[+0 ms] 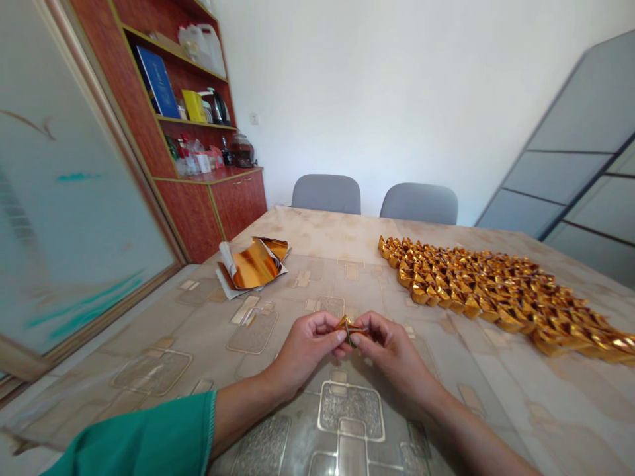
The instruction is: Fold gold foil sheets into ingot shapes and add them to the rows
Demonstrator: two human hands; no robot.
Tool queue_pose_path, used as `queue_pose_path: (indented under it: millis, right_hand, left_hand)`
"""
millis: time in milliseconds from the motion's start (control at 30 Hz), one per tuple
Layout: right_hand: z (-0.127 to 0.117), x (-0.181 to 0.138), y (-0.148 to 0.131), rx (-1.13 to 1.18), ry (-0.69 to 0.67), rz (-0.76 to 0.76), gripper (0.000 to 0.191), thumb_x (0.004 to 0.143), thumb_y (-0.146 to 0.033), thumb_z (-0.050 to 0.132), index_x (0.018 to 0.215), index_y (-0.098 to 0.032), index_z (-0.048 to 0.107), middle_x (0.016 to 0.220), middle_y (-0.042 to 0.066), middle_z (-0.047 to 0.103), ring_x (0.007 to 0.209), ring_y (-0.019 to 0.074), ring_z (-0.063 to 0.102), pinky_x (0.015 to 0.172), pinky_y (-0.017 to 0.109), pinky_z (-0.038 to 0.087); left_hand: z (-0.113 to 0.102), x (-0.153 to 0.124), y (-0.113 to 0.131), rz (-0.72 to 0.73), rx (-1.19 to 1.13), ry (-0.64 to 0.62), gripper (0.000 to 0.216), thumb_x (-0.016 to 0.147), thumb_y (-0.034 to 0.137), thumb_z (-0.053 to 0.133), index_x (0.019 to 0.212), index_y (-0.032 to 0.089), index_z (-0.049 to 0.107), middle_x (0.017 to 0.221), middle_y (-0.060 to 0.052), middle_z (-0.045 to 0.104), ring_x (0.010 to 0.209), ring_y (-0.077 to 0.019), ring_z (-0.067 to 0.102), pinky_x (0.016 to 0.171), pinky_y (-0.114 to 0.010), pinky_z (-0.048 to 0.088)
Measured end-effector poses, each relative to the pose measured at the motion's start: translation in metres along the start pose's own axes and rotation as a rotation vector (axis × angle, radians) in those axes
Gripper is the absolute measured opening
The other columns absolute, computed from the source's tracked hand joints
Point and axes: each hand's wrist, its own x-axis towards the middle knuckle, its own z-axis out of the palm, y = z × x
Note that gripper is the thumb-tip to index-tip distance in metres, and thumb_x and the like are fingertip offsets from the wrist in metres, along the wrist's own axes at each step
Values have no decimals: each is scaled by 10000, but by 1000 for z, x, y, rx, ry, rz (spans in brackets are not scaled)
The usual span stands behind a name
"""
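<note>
Between my fingertips, just above the middle of the table, is a small piece of folded gold foil paper (348,325). My left hand (313,338) pinches its left side with thumb and fingers. From the other side, my right hand (384,340) grips it the same way, the two thumbs close together. Much of the piece is hidden by the fingers. To the right, rows of folded gold paper ingots (476,281) stand packed together. A loose stack of gold foil sheets (255,264) with pale backs lies to the left, its edges curled.
A patterned plastic cover lies over the table (327,238). Two grey chairs (326,192) stand at its far side. A reddish wooden cabinet (238,198) with loaded shelves is at the back left, beside a frosted glass door (64,198).
</note>
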Motion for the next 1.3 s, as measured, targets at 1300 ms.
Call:
queue_pose_path:
  millis: [1300]
  right_hand:
    - [8,-3,-12,-282,166,-174,87,799,-219,586,761,-224,508,660,-33,534,595,141,492,561,257,389]
  left_hand:
    - [2,-3,-1,-273,-393,76,310,652,244,873,789,122,623,743,-20,693,633,-74,644,649,-169,542]
